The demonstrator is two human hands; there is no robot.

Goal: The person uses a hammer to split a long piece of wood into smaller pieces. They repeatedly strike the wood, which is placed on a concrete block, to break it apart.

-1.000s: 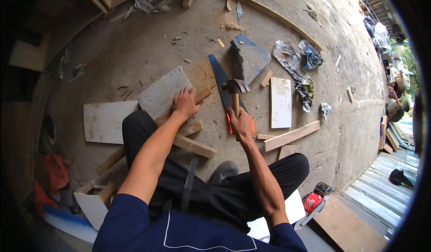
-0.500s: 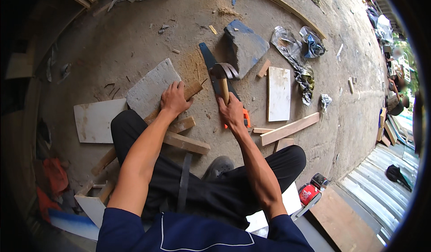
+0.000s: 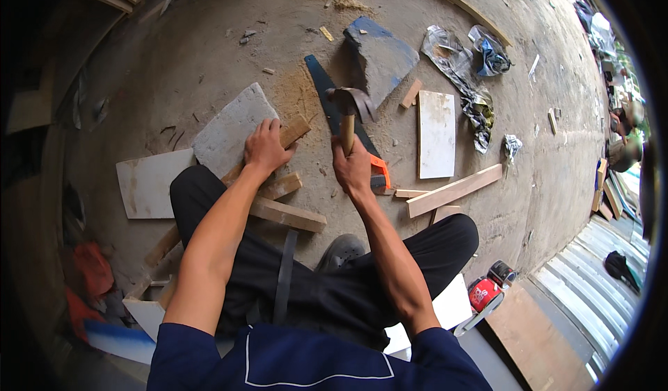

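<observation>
My left hand point(image 3: 264, 149) is closed over a narrow wooden batten point(image 3: 296, 131), which slants across a pale grey concrete slab point(image 3: 233, 123). Part of the batten is hidden under my hand and forearm. In my right hand point(image 3: 353, 168) is a claw hammer point(image 3: 348, 126), gripped by its wooden handle with the metal head up. The hammer head is apart from the batten. Beneath the hammer, a handsaw point(image 3: 321, 84) with a dark blade and orange handle lies on the floor. Two short wooden offcuts, one of them a thicker block point(image 3: 289, 215), lie below my left wrist.
A large blue-stained concrete block point(image 3: 383, 60) stands beyond the saw. To the right lie a white board point(image 3: 436, 135), a long wooden strip point(image 3: 456, 190) and crumpled plastic wrapping point(image 3: 452, 53). Another white board point(image 3: 154, 183) is at left. A red tape roll point(image 3: 485, 294) sits by my right knee.
The hammer head has turned slightly and shifted a little right. A nail-like piece seen at the batten's far end is no longer visible. My left hand keeps its hold.
</observation>
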